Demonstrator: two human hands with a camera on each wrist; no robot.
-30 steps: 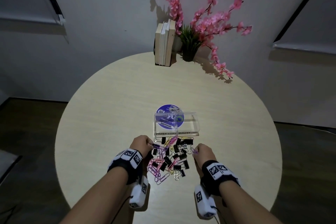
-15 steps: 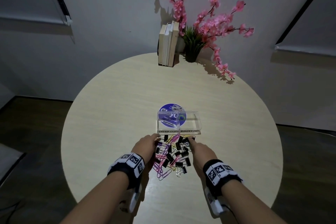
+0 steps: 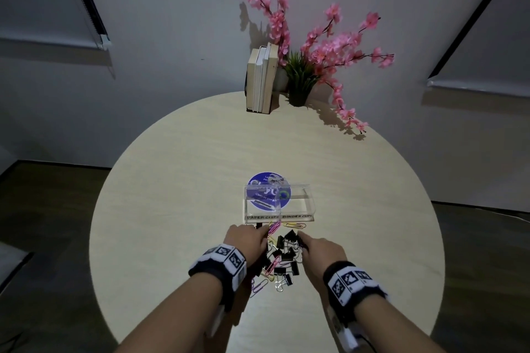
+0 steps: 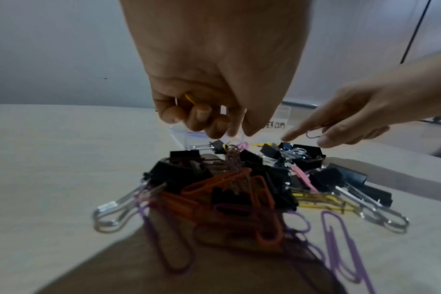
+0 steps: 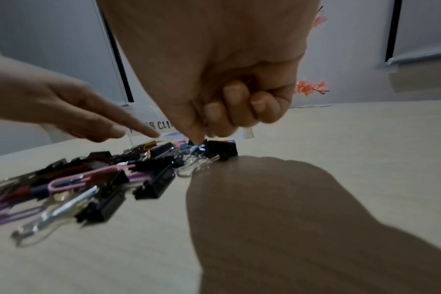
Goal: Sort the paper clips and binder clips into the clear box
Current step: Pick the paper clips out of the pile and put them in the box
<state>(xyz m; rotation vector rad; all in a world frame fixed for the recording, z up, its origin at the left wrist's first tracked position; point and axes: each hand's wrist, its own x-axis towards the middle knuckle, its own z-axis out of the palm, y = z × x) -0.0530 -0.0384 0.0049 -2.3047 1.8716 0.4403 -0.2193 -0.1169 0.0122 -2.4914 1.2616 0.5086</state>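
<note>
At lower centre, the left hand [image 3: 247, 239] curls round a yellow wire paper clip [image 4: 190, 98] above the tangled pile of coloured paper clips and black binder clips [image 3: 279, 256], the right hand [image 3: 321, 247] pinches a purple paper clip [image 4: 314, 133], and linked clips may drag along past the clear two-compartment plastic box [image 3: 279, 203] just above

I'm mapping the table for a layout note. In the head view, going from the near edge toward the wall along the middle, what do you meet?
Pile of clips → clear box → blue disc → books, standing upright at the far edge beside the pink flowers.
</note>
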